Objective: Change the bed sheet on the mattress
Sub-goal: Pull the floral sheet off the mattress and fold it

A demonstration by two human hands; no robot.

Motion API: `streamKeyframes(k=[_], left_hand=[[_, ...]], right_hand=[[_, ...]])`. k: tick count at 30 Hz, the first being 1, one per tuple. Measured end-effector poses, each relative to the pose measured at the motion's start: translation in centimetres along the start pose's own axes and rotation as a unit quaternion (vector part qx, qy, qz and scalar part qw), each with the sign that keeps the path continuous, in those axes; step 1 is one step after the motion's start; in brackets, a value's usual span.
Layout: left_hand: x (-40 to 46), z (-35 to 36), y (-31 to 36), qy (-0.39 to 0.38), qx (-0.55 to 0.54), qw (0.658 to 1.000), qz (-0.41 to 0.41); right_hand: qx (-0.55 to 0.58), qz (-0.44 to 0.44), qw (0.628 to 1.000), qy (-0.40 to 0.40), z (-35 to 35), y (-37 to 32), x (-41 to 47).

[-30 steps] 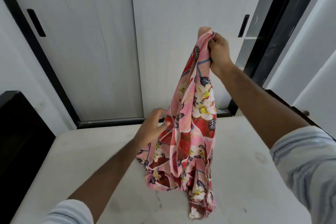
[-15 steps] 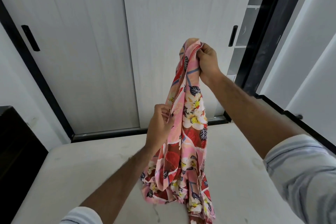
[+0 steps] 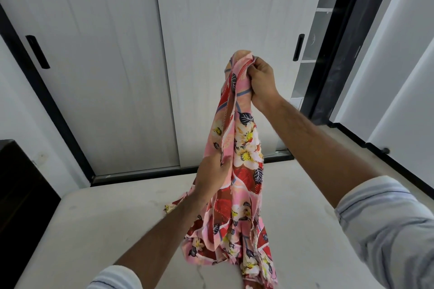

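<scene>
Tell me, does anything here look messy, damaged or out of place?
Slightly. The floral sheet is bunched into a rope, gripped by the right hand up high and the left hand lower down, its tail pooled on the bare mattress, which shows faint stains. The wardrobe door stands partly open.

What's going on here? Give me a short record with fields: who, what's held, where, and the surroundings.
who: a person, seen only as two arms in rolled striped sleeves
held item: floral bed sheet, pink and red, bunched and hanging down
right hand: raised, gripping the sheet's top
left hand: lower, gripping the sheet's side
mattress: bare, pale; the sheet's lower end appears to rest on it
background: white sliding wardrobe doors with black handles
left edge: dark furniture
</scene>
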State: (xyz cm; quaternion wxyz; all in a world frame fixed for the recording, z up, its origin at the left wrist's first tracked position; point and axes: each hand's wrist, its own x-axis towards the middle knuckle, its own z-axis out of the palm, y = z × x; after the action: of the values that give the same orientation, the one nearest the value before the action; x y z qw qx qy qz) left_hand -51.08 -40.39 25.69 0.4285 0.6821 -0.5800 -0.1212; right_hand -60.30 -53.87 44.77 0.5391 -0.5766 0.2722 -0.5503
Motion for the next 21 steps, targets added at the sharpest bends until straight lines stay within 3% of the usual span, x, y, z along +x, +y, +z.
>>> streamKeyframes(k=[6, 8, 11, 14, 17, 19, 21], left_hand=[[0.2, -0.2, -2.3, -0.029, -0.062, 0.995, -0.075], [1.4, -2.3, -3.4, 0.027, -0.085, 0.990, -0.108], [4.7, -8.9, -4.5, 0.174, -0.074, 0.975, -0.118], [9.1, -17.2, -3.7, 0.285, -0.004, 0.956, -0.072], [12.2, -25.3, -0.8, 0.354, 0.071, 0.933, -0.007], [13.2, -29.8, 0.8, 0.338, 0.157, 0.926, 0.059], [13.4, -33.4, 1.6, 0.271, 0.244, 0.926, 0.100]], right_hand=[[0.006, 0.012, 0.999, 0.050, -0.5, 0.2, 0.6], [0.000, 0.016, 0.997, 0.078, -1.5, 0.5, 1.5], [0.009, 0.044, 0.996, 0.074, -2.5, -0.2, 2.5], [-0.005, 0.066, 0.998, -0.021, -2.3, -3.1, 3.4], [-0.056, 0.102, 0.974, -0.194, -2.2, -7.3, 5.3], [-0.107, 0.114, 0.953, -0.260, -2.8, -10.0, 6.6], [-0.154, 0.125, 0.940, -0.279, -2.8, -11.4, 7.7]])
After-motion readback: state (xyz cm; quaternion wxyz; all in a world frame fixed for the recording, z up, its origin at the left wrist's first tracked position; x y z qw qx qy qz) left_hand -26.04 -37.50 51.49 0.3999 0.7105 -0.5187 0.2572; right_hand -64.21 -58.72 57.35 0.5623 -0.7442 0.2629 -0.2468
